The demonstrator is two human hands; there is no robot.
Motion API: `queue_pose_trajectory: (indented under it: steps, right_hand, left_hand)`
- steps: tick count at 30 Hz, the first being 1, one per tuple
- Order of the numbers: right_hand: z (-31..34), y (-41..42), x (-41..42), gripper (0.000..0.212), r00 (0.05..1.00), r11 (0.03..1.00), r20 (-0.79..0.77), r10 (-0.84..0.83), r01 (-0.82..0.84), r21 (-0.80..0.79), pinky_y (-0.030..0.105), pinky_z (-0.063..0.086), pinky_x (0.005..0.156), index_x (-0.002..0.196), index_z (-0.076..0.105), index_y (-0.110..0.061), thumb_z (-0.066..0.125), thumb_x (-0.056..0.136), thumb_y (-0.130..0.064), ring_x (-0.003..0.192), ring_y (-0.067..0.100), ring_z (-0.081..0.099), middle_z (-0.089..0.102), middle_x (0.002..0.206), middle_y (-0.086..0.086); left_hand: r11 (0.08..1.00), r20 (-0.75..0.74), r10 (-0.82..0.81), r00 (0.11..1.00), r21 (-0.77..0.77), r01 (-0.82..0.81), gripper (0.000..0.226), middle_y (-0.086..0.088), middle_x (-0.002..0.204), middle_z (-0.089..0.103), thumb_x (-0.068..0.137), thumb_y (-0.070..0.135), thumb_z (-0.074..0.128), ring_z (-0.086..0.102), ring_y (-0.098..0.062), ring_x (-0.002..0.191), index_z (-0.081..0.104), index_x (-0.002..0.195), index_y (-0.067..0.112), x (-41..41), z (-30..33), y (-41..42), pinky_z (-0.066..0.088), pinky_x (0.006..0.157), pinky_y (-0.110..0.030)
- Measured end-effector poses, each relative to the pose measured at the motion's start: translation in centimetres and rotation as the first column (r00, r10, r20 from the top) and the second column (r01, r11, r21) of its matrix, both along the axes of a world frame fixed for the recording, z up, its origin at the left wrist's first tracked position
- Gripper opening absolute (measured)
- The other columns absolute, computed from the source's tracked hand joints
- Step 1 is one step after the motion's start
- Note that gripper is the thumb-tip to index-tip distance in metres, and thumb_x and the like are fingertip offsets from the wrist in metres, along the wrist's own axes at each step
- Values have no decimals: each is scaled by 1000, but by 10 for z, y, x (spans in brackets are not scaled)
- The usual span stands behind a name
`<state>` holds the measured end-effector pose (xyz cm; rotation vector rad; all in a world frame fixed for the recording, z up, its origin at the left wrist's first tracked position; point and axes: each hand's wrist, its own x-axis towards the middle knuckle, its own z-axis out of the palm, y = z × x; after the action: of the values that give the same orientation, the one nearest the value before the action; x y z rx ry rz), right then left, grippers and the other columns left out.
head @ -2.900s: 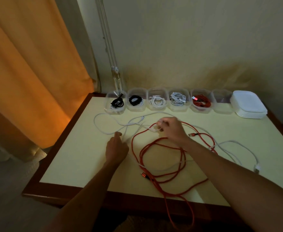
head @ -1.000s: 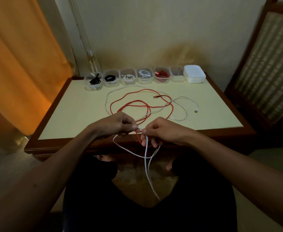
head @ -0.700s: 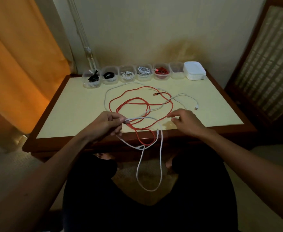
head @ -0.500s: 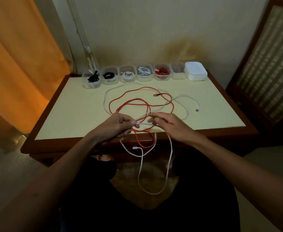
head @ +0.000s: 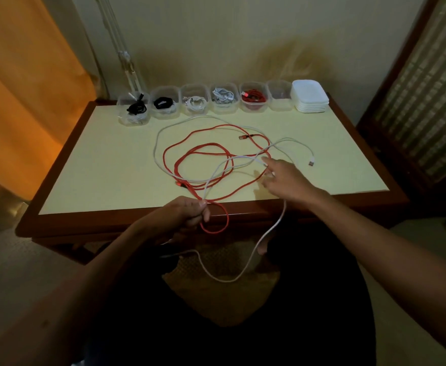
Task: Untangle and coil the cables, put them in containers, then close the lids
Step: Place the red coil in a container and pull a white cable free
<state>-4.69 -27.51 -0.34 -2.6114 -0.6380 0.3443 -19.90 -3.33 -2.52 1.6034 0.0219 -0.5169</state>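
Observation:
A long white cable (head: 274,225) and a red cable (head: 198,151) lie tangled on the pale yellow table (head: 111,165). My left hand (head: 182,213) pinches the white cable at the table's front edge, beside a red loop hanging over that edge. My right hand (head: 285,178) reaches over the table's right half with fingers spread, touching the white cable; whether it pinches it I cannot tell. The white cable sags in a big loop below the table between my arms. Several clear containers line the back edge, the rightmost one (head: 280,95) without a cable.
A stack of white lids (head: 310,95) stands at the back right beside the containers. An orange curtain (head: 18,75) hangs to the left and a wooden chair (head: 422,83) stands to the right. My dark-clothed lap is under the table's front edge.
My right hand has left the spot next to my left hand and moved right and forward over the table. The hanging white loop has widened.

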Motion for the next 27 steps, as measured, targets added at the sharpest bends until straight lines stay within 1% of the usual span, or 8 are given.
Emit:
queue_pose_trajectory:
  steps: [2,5,8,11,16,21,24,27]
  right_hand:
    - [0,11,-9,90,991,982,121,55,-32,-186,55,32,111,157,7,-21,61,86,-19,143,34,28,25,157,15]
    - [-8,22,-24,92,910,940,259,324,-277,-201,61,3,117,157,-1,-32,61,89,-28,152,29,-11,-8,166,5]
    - [-22,30,-35,57,704,811,406,583,-535,-236,64,12,113,145,45,-22,43,93,-46,150,36,15,28,160,12]
    - [-23,32,-37,39,769,793,254,586,-609,18,52,50,94,113,67,-7,43,99,-35,102,28,64,70,108,11]
    - [-19,30,-22,15,983,834,10,184,-162,527,27,48,60,84,72,-12,63,96,-17,55,2,56,61,60,-11]
    - [-22,39,-21,10,986,790,-109,126,-33,612,21,43,55,84,72,-18,67,93,-17,52,13,53,60,58,13]
    - [-28,46,-25,11,985,779,-121,126,-23,626,23,41,53,86,72,-15,65,94,-18,50,10,51,61,57,9]
    - [-31,49,-41,18,947,782,-237,217,-23,623,26,42,46,101,69,-9,55,101,-20,46,14,56,67,66,12]
  left_hand:
    - [991,-3,-62,998,123,62,40,-1,52,34,103,33,39,28,-14,40,62,92,3,10,-3,2,24,42,-27]
    - [922,-53,-193,980,332,200,41,3,51,39,103,37,39,38,-10,41,65,93,7,23,1,-3,33,42,-21]
    - [916,-83,-222,971,323,237,43,9,51,38,103,39,39,37,-6,42,65,95,6,32,9,-8,32,44,-21]
    - [971,-45,-192,980,136,196,41,3,53,35,101,40,42,35,-12,44,67,90,10,34,11,-9,35,46,-24]
    - [922,34,-4,999,-386,17,22,-10,65,50,95,25,54,49,-29,60,70,98,10,29,-6,-4,49,66,-40]
    - [854,104,12,995,-519,44,22,-12,79,62,93,8,50,64,-29,80,52,115,5,23,-10,-14,48,89,-50]
    - [824,106,133,985,-564,-50,42,-12,83,60,90,6,53,64,-28,82,44,131,5,25,-1,-26,53,83,-42]
    - [660,-12,368,930,-701,-271,42,-2,74,61,86,3,46,63,-16,72,46,128,7,33,7,-36,56,72,-33]
